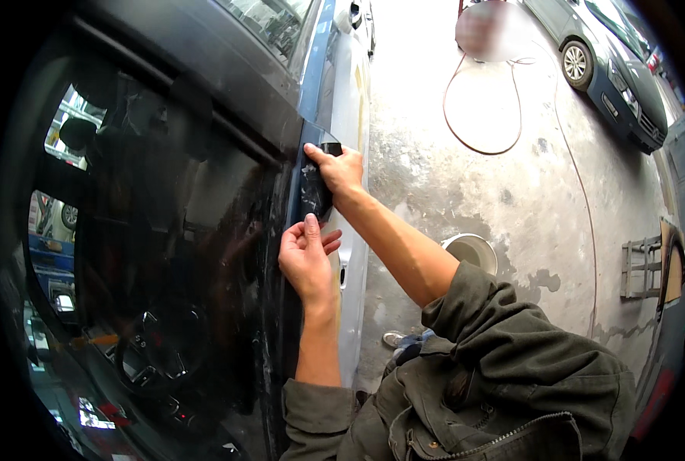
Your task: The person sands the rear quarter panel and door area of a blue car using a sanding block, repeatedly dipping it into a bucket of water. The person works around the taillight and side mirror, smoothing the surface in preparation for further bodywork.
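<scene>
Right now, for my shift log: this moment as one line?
right hand: gripping black tape roll | left hand: fingers pressing tape strip | on: car door pillar

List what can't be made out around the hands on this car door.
- Head view: the dark tool's shape, covered by the right hand.
- Left hand's fingertips: contact with the window glass unclear, lost in dark reflections.
- White bucket: partly behind the forearm.

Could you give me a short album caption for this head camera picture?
Both hands work at a car window: right hand presses a black squeegee on the film, left hand steadies the edge below.
</scene>
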The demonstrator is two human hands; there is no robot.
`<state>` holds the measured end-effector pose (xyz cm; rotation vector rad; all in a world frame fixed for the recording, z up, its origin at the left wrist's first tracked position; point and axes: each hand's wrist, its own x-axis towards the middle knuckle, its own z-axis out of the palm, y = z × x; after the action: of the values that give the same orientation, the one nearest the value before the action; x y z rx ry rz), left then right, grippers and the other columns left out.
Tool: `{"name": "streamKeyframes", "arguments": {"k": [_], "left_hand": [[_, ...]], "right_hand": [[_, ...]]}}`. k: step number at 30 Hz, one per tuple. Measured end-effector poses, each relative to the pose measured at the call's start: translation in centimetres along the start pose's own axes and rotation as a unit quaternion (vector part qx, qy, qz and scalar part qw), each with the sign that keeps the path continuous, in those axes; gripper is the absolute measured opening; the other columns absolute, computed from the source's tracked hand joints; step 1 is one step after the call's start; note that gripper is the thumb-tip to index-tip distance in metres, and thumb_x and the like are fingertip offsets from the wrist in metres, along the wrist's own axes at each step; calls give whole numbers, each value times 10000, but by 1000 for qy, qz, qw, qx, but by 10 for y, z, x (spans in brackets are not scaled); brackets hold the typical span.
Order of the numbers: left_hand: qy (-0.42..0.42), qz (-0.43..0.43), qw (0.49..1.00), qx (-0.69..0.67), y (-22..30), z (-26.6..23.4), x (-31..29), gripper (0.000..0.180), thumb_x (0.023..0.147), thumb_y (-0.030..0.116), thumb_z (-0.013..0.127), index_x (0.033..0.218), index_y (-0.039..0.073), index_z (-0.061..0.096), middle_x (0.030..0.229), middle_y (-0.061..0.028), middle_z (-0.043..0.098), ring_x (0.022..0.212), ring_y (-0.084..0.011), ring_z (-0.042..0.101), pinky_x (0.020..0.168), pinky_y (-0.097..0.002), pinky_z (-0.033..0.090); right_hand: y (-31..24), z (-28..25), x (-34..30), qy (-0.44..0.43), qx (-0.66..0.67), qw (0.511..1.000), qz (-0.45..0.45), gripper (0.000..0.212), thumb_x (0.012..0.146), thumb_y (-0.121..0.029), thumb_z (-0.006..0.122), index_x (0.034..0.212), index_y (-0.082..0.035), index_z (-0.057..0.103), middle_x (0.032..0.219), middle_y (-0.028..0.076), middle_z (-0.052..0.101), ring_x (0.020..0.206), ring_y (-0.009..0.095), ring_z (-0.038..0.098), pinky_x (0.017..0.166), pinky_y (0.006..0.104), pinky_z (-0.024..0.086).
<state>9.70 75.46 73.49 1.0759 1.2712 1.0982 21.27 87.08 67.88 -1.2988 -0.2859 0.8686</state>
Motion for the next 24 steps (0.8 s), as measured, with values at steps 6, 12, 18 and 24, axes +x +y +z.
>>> {"name": "streamKeyframes", "arguments": {"k": [6, 12, 18, 24], "left_hand": [[7, 51, 994, 94, 7, 0, 1, 270, 1004, 197, 657, 953, -34, 528, 811, -126, 677, 644, -226, 729, 540, -279, 584], [30, 88, 985, 144, 20, 5, 8, 250, 1006, 162, 643, 921, -31, 510, 773, -119, 686, 633, -199, 730, 543, -269, 584], [20, 95, 981, 170, 24, 0, 3, 239, 1009, 143, 636, 889, -4, 490, 760, -139, 685, 643, -213, 733, 535, -275, 580], [16, 174, 957, 233, 26, 4, 0, 201, 983, 72, 649, 852, -15, 525, 708, -66, 656, 621, -154, 710, 562, -262, 580]], "right_hand": [[-5, -1, -13, -4, -23, 999, 23, 359, 750, -326, 863, 862, -3, 752, 758, 118, 746, 671, 209, 706, 670, 370, 541], [-15, 9, -13, 47, -56, 997, -27, 287, 794, -246, 851, 811, 12, 725, 689, 56, 708, 595, 111, 619, 574, 317, 492], [-9, 5, -20, 39, -74, 996, -42, 381, 766, -333, 845, 785, 19, 701, 713, 167, 701, 649, 272, 675, 633, 397, 513], [-7, 4, -30, 33, -67, 996, -48, 439, 753, -383, 843, 790, 24, 685, 711, 215, 688, 683, 350, 697, 653, 439, 520]]}}
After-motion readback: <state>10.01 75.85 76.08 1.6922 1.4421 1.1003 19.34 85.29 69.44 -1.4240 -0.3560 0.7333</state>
